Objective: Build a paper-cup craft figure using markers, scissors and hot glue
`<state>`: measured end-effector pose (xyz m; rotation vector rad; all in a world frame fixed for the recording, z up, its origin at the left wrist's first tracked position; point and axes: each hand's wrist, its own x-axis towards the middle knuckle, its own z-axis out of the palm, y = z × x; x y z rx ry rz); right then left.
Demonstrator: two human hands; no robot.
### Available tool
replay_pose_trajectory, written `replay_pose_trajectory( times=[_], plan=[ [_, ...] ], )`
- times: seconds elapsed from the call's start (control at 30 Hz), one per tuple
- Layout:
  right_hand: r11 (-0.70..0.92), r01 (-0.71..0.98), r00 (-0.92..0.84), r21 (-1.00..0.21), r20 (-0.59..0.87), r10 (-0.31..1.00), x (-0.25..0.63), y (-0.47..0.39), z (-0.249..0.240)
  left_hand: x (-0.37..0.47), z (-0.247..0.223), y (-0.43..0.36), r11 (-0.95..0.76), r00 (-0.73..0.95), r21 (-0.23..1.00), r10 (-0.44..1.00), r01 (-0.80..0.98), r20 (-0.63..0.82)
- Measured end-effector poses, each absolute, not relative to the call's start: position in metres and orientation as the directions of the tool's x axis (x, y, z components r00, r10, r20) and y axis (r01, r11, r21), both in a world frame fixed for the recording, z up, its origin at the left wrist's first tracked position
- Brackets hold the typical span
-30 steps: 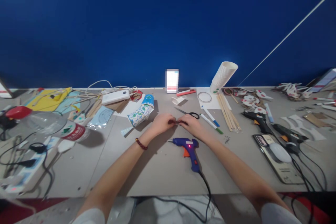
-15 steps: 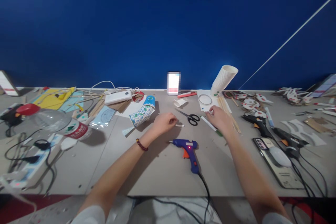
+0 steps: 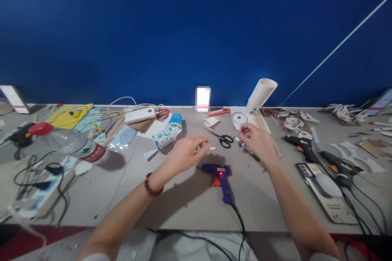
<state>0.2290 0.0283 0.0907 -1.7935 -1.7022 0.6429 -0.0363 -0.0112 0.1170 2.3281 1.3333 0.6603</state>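
Observation:
My right hand (image 3: pixel 252 138) is closed round a white marker (image 3: pixel 239 122) with a blue end, which points up and away from me. Below that hand lie other pens (image 3: pixel 239 142), partly hidden by it. My left hand (image 3: pixel 190 151) hovers above the table with its fingers curved and apart, nothing between them. Beside its fingertips rests a small white strip (image 3: pixel 212 148). Black-handled scissors (image 3: pixel 226 140) lie between the two hands. Nearer to me, a blue glue gun (image 3: pixel 219 171) with an orange trigger and a red light lies on its side.
Blue-patterned paper cups (image 3: pixel 168 132) joined together lie left of centre. A leaning stack of white cups (image 3: pixel 260 96) stands at the back right, by wooden sticks (image 3: pixel 269 134). A plastic bottle (image 3: pixel 73 142) and a power strip (image 3: pixel 56 187) are at left, phone (image 3: pixel 327 195) at right.
My right hand has taken up the blue-ended marker and tilts it upward. My left hand has moved nearer to me and opened its fingers, away from the small white strip.

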Motion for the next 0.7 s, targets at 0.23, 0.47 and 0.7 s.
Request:
replay_pose_trajectory(
  times=[0.23, 0.47, 0.7],
  plan=[
    [-0.074, -0.153, -0.442, -0.985, 0.001, 0.897, 0.172, -0.055, 0.112, -0.052, 0.115, -0.069, -0.655, 0.637, 0.436, 0.741, 0.617, 0.213],
    [-0.076, -0.113, -0.623, -0.991, 0.011, 0.782, 0.161, -0.108, 0.092, -0.048, 0.104, -0.112, -0.786, 0.723, 0.288, 0.617, 0.547, 0.312],
    [0.471, 0.019, -0.736, -0.882, 0.307, 0.604, 0.169, -0.118, 0.108, -0.051, 0.114, -0.132, -0.861, 0.796, 0.093, 0.499, 0.499, 0.342]
  ],
)
